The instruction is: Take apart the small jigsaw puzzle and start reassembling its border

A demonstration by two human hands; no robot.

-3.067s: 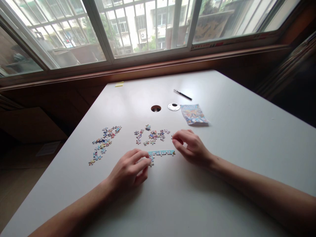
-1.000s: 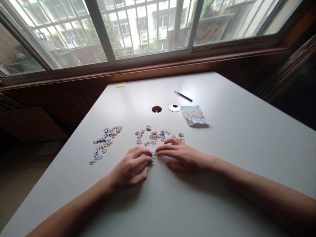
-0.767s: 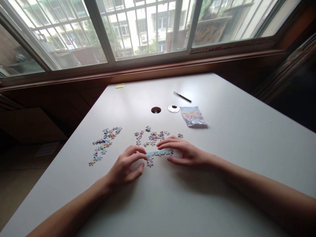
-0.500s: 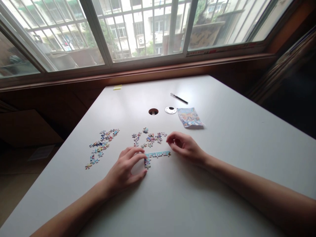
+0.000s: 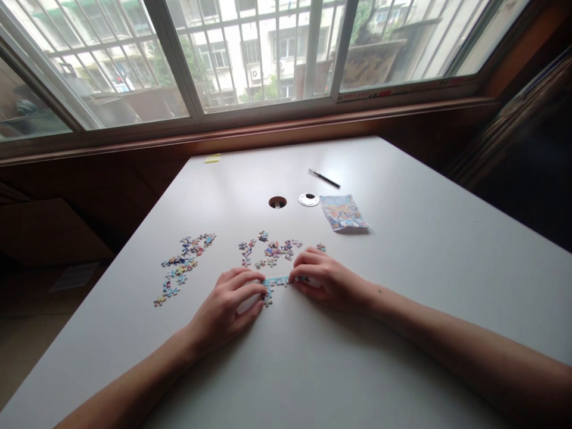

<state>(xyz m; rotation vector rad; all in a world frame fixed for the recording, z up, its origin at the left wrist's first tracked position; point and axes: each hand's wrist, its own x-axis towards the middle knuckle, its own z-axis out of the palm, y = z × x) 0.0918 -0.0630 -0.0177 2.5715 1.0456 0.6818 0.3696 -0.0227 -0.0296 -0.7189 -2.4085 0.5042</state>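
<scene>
Joined jigsaw puzzle pieces [image 5: 277, 280] lie on the white table, a pale-blue strip with a short leg coming toward me at its left end. Around that left corner my left hand [image 5: 231, 301] has its thumb and fingers closed on the pieces. My right hand [image 5: 328, 277] grips the strip from the right, its fingertips bent onto the top edge and covering part of it. Just behind its knuckles lies one loose puzzle piece [image 5: 320, 246]. Loose puzzle pieces [image 5: 273, 249] are scattered right behind the strip.
Another spread of puzzle pieces [image 5: 181, 262] lies to the left. Farther back are a creased picture sheet [image 5: 344, 213], a black pen [image 5: 324, 178], a round metal cover [image 5: 308, 199], a cable hole [image 5: 277, 202] and a yellow sticker [image 5: 212, 158]. A barred window [image 5: 268, 53] stands behind the table.
My right hand has moved left and down onto the strip, uncovering a loose piece behind it. My left thumb and fingers have drawn closer together at the corner.
</scene>
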